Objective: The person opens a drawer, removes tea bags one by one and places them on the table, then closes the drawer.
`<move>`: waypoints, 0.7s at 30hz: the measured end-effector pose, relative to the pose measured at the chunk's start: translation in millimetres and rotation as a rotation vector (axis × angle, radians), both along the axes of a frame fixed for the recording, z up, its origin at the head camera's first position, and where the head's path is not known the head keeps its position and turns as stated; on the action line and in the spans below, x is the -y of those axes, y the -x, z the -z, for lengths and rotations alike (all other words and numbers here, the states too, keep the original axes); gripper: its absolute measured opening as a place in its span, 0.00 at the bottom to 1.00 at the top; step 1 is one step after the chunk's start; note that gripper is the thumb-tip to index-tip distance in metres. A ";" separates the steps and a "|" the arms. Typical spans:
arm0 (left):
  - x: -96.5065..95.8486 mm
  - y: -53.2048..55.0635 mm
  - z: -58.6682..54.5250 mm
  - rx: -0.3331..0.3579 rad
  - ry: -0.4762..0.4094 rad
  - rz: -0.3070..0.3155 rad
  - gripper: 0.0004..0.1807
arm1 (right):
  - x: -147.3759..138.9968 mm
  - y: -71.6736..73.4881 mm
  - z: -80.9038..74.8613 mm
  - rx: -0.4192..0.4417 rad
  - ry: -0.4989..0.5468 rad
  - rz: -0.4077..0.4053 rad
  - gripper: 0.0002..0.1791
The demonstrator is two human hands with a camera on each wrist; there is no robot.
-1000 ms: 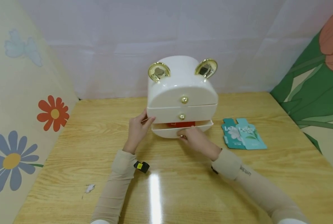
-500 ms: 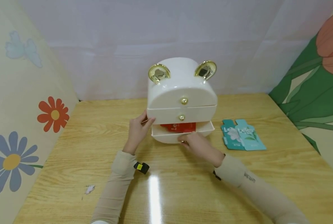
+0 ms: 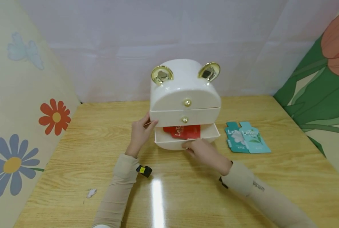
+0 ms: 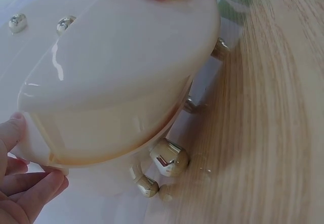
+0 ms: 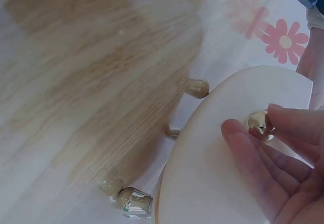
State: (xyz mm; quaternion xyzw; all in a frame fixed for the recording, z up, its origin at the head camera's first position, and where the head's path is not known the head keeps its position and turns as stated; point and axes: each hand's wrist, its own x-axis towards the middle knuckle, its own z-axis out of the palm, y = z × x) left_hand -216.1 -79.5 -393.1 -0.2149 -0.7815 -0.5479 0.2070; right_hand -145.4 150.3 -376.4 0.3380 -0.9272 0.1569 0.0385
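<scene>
A small white drawer cabinet (image 3: 169, 101) with gold-rimmed ears stands on the table. Its bottom drawer (image 3: 167, 145) is pulled out, while the two drawers above are closed. Inside the bottom drawer lies a red sachet (image 3: 180, 132) with white lettering, partly hidden under the cabinet body. With thumb and fingertips, my right hand (image 3: 204, 155) pinches the gold knob (image 5: 259, 125) on that drawer's front. My left hand (image 3: 139, 136) holds the cabinet's left side edge, thumb on the front and fingers at the side, as the left wrist view shows.
Two overlapping green sachets (image 3: 255, 139) lie on the wooden table (image 3: 186, 196) right of the cabinet. A small pale scrap (image 3: 91, 192) is at the left front. Gold feet (image 4: 169, 157) support the cabinet. A white cloth backdrop (image 3: 115, 63) hangs behind.
The bottom drawer has slid farther out toward me with my right hand on its knob, showing more of the red sachet. My left hand has stayed on the cabinet's side.
</scene>
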 end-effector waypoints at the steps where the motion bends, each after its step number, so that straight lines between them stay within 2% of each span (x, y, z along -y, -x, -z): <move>1: -0.1 0.6 0.7 0.002 -0.002 -0.003 0.24 | 0.0 -1.0 -0.2 -0.004 -0.003 0.000 0.05; 6: -1.2 0.5 -0.2 0.007 -0.012 -0.004 0.22 | -0.6 -7.1 -1.4 0.016 -0.010 0.017 0.05; 13: -5.1 -21.8 -29.4 0.009 0.010 -0.007 0.21 | -0.8 -14.4 -1.9 0.054 -0.011 0.012 0.05; 17: -5.3 -23.3 -31.2 0.007 0.002 -0.007 0.20 | -1.5 -18.0 -2.5 0.068 -0.018 0.001 0.06; 21: -5.3 -24.3 -32.1 0.018 0.002 -0.008 0.20 | -3.7 -22.0 -1.1 0.039 -0.031 -0.025 0.05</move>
